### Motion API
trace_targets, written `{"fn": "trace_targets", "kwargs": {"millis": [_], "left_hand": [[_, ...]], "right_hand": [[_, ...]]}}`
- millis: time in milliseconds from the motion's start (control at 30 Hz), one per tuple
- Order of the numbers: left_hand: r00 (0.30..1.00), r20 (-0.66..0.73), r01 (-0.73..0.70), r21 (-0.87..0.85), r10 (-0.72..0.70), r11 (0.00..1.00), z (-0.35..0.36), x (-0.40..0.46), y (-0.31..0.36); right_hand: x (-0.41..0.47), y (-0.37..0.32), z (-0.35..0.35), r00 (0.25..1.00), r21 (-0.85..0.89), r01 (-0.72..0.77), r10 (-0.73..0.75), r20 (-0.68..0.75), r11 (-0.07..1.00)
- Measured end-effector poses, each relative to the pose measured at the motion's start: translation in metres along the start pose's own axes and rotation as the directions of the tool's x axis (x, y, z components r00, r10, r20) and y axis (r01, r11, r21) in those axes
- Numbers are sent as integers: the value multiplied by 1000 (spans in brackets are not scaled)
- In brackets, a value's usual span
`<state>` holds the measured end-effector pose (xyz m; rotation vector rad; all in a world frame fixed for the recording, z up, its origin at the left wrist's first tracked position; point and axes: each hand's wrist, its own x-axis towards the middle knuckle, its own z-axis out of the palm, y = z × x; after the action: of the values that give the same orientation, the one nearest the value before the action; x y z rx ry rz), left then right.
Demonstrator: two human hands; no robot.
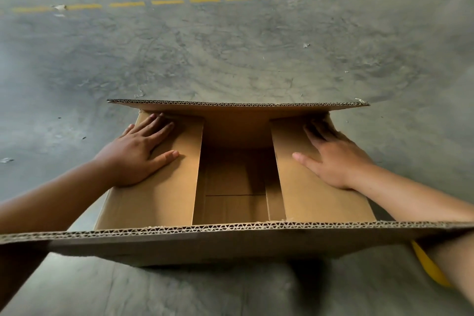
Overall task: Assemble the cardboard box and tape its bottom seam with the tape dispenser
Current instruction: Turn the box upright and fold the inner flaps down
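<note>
One cardboard box (230, 246), four flaps, two folded inward, two hands, left (136, 154), right (333, 159)

Scuffed grey concrete floor (230, 46) with a dashed yellow line (166, 2) and scattered paper scraps (59, 7).

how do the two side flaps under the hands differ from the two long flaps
The side flaps, left and right, are folded in flat, each under a hand (left hand, right hand). The far long flap and near long flap are wider and not yet folded in. All are brown corrugated cardboard.
</note>
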<state>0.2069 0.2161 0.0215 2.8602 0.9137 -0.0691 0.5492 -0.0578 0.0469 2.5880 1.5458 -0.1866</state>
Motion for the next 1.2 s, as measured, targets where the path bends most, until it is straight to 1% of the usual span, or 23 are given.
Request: {"fn": "trace_targets", "kwargs": {"millis": [67,133,200,267,300,367,433,533,667,733,800,867,933,1000,1100,1200], "left_hand": [[1000,4,21,-29,-21,999,-4,1,-5],[998,12,60,-26,-59,998,-14,-1,-11],[996,18,87,-43,-86,995,-26,-6,-14],[998,-1,56,-72,-57,996,-41,-14,-11],[999,20,49,-60,-48,997,-50,-18,-9],[991,104,86,-34,-82,996,-72,-25,-5],[989,107,108,-32,-104,994,-92,-30,2],[989,113,104,-83,-94,991,-117,-36,22],[984,164,111,-225,-75,968,-148,-51,62],[981,189,104,-286,-50,953,-166,-61,81],[974,225,74,-319,-1,945,-177,-72,96],[959,280,41,-319,53,947,-176,-85,109],[940,336,39,-269,55,962,-159,-96,119],[946,326,52,-161,3,986,-137,-103,122],[982,178,66,16,-67,998,-113,-102,117],[997,65,30,177,-42,984,-97,-93,110]], "right_hand": [[-1,3,-4,999,31,-40,40,2,999],[-1,15,-9,997,23,-71,71,-1,997],[-2,30,-20,998,-19,-63,63,-4,998],[-4,41,-33,1000,-85,-26,26,-6,996],[-5,43,-41,1000,-106,-10,9,-4,994],[-8,42,-57,1000,-114,19,-19,-3,993],[-16,38,-69,1000,-95,30,-30,4,995],[-28,29,-87,999,-48,35,-34,19,998],[-43,11,-122,997,35,5,-8,77,999],[-56,-3,-141,995,120,-15,3,96,993],[-72,-21,-157,994,170,19,-37,100,985],[-88,-43,-162,985,159,115,-134,112,981],[-100,-62,-149,962,89,201,-214,171,975],[-106,-74,-124,955,37,218,-221,199,975],[-106,-82,-97,982,32,137,-140,125,990],[-99,-85,-85,995,-15,88,-87,44,996]]}}
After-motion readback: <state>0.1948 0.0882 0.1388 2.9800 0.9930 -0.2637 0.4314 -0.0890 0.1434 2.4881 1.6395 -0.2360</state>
